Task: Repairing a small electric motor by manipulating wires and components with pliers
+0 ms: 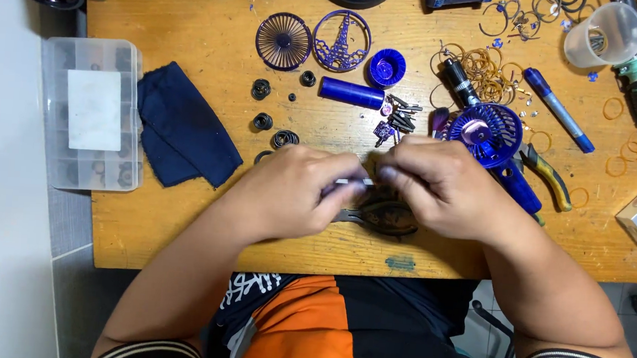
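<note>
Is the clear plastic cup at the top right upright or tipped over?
Tipped. The clear plastic cup lies on its side on the wooden table, its open mouth facing right toward the camera.

Both forearms angle inward, the left hand (299,189) and right hand (437,187) meeting fingertip to fingertip, fingers pinched.

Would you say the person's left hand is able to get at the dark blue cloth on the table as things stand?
Probably yes. The dark blue cloth lies bare on the wooden table just left of the left hand, with nothing between them. But both hands pinch a small white piece, which the left hand would have to release first.
</note>
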